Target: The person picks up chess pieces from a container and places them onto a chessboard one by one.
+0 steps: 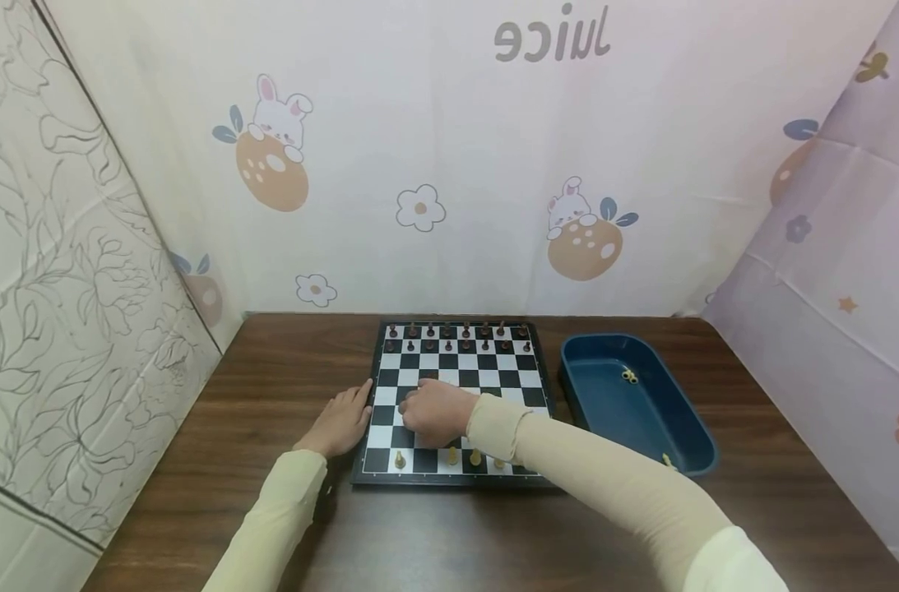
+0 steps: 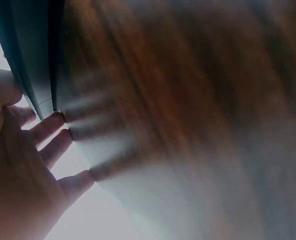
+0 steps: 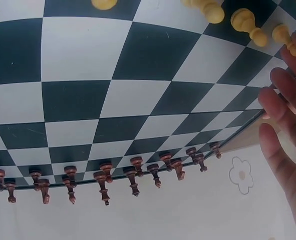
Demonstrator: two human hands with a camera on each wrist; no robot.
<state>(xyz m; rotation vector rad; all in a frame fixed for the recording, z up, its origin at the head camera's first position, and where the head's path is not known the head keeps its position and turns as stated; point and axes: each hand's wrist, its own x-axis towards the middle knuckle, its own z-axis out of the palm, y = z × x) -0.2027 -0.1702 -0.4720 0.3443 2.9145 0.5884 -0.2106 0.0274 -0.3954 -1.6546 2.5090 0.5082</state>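
A chessboard point(image 1: 460, 378) lies on the table, with dark red-brown pieces point(image 1: 447, 330) in two rows at its far side. Pale yellow pieces point(image 1: 475, 457) stand at its near side. My left hand point(image 1: 340, 419) rests beside the board's left edge, fingers point(image 2: 47, 127) stretched out and touching it. Over the near left squares is my right hand point(image 1: 436, 413), its fingers bent downward. In the right wrist view its fingertips meet the head of a yellow pawn point(image 3: 283, 35), while the other fingers spread apart; the thumb is hidden there.
A blue plastic tray point(image 1: 590, 395) stands right of the board, with a few yellow pieces point(image 1: 630, 376) inside. The brown wooden table point(image 1: 286, 362) reaches back to a patterned cloth wall point(image 1: 449, 271). My right sleeve point(image 1: 604, 469) crosses the board's near right corner.
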